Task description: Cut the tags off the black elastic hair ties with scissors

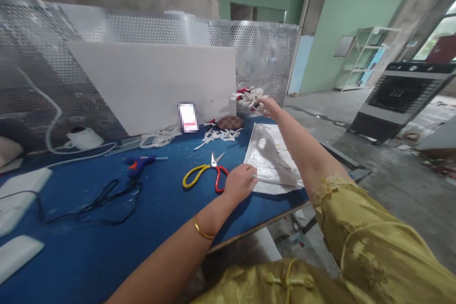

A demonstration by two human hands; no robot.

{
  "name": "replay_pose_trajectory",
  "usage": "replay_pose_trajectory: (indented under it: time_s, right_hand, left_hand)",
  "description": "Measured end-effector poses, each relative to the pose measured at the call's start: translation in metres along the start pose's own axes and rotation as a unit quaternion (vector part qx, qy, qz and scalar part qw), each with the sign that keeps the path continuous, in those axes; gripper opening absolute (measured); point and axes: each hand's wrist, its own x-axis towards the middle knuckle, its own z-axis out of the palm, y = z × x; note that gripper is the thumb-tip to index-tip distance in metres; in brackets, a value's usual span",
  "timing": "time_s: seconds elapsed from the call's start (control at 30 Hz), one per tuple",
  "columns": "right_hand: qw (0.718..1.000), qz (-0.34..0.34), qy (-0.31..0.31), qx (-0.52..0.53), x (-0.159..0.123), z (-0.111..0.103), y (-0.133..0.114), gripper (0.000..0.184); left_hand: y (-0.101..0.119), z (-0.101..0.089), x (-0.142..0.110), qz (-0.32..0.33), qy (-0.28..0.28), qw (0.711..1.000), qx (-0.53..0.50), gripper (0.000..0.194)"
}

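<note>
Held up above the back right of the blue table, a tangled bundle of white strips with red bits (249,98) is in the grip of my right hand (268,107). Below that arm lies a white plastic-wrapped packet (267,156), glossy and wrinkled. My left hand (240,183) rests at the packet's left edge with its fingers curled in; what they pinch, if anything, is hidden. Just left of it are scissors (213,164) with one yellow and one red handle, blades parted and pointing away. The red handle is partly behind my left hand.
Farther back are loose white strips (223,136), a brown checked pouch (231,122) and a phone-like device (188,117) against a white board (160,80). At left lie a blue glue gun (141,165) with a black cord (107,199), a white cup (84,138) and white blocks (21,256).
</note>
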Motion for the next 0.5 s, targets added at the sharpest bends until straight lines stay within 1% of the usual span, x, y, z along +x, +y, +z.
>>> replay_pose_trajectory:
  time_s: [0.07, 0.1, 0.13, 0.17, 0.2, 0.27, 0.3, 0.33, 0.37, 0.4, 0.47, 0.5]
  right_hand:
    - [0.999, -0.015, -0.030, -0.034, -0.009, -0.004, -0.007, 0.050]
    - [0.997, -0.028, -0.042, -0.051, -0.020, -0.009, -0.008, 0.056]
    - [0.995, -0.044, -0.056, -0.064, -0.034, -0.014, -0.008, 0.058]
    - [0.992, -0.058, -0.079, -0.074, -0.053, -0.021, -0.006, 0.054]
    - [0.989, -0.071, -0.105, -0.080, -0.075, -0.028, -0.003, 0.045]
    - [0.979, -0.091, -0.164, -0.083, -0.127, -0.044, 0.006, 0.027]
    - [0.972, -0.106, -0.193, -0.081, -0.155, -0.051, 0.013, 0.023]
    - [0.958, -0.142, -0.235, -0.085, -0.181, -0.057, 0.019, 0.022]
    - [0.947, -0.165, -0.262, -0.083, -0.206, -0.062, 0.026, 0.021]
    - [0.941, -0.172, -0.281, -0.075, -0.228, -0.065, 0.032, 0.021]
    - [0.936, -0.179, -0.297, -0.059, -0.261, -0.065, 0.042, 0.022]
    - [0.932, -0.194, -0.301, -0.061, -0.272, -0.062, 0.046, 0.022]
  left_hand:
    - [-0.003, -0.001, -0.001, -0.002, 0.003, 1.000, -0.003, 0.024]
    - [-0.004, -0.003, -0.002, -0.002, 0.006, 1.000, -0.005, 0.026]
    - [-0.005, -0.004, -0.002, -0.001, 0.008, 1.000, -0.006, 0.028]
    - [-0.005, -0.005, -0.002, 0.002, 0.011, 1.000, -0.007, 0.030]
    - [-0.005, -0.007, -0.002, 0.009, 0.014, 1.000, -0.004, 0.032]
    - [-0.003, -0.010, 0.000, 0.031, 0.020, 0.999, 0.009, 0.033]
    - [0.000, -0.011, 0.002, 0.045, 0.021, 0.999, 0.022, 0.033]
    - [0.003, -0.012, 0.005, 0.060, 0.020, 0.997, 0.037, 0.032]
    - [0.006, -0.013, 0.008, 0.075, 0.016, 0.996, 0.052, 0.030]
    - [0.010, -0.013, 0.013, 0.089, 0.011, 0.994, 0.067, 0.027]
    - [0.018, -0.014, 0.024, 0.107, -0.001, 0.991, 0.082, 0.021]
    - [0.022, -0.014, 0.030, 0.111, -0.004, 0.990, 0.086, 0.019]
